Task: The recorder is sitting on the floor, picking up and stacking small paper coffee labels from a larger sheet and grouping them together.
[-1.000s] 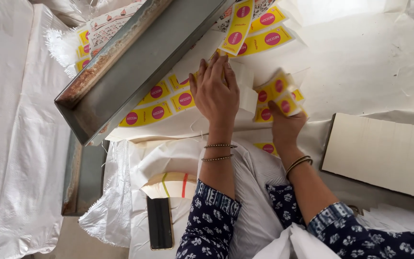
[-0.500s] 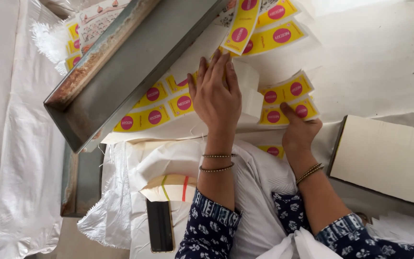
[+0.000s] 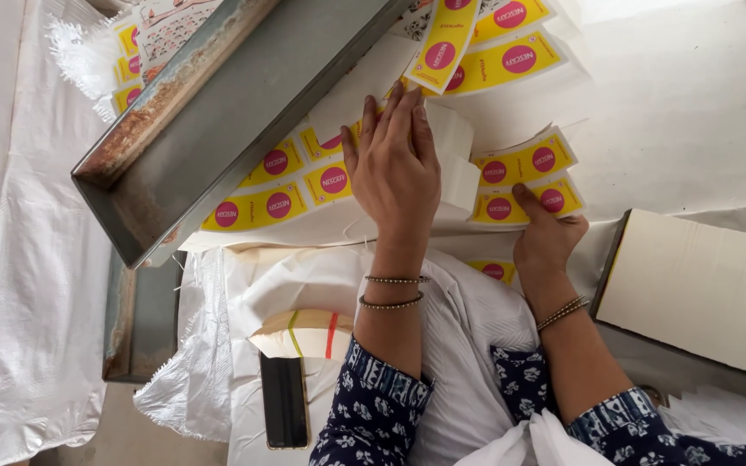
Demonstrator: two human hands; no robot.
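Observation:
My left hand (image 3: 396,168) lies flat, fingers together, pressing on a white stack of cut sheets (image 3: 452,164) on the white-covered surface. To its right my right hand (image 3: 544,235) pinches the near edge of a fanned bundle of yellow labels with pink circles (image 3: 524,179), thumb on top. More yellow labels (image 3: 280,185) lie in rows left of my left hand, partly under a long metal tray. Both wrists wear bangles and dark patterned sleeves.
A long rusty grey metal tray (image 3: 218,121) slants across the upper left. More yellow labels (image 3: 494,43) lie at the top. A thick white paper block (image 3: 701,289) sits at right. A banded paper bundle (image 3: 304,332) and a black phone (image 3: 284,401) lie near me.
The view shifted and the tray now sits higher and closer. My left hand stayed flat on the white stack. My right hand slid down and now grips the spread label bundle at its near edge.

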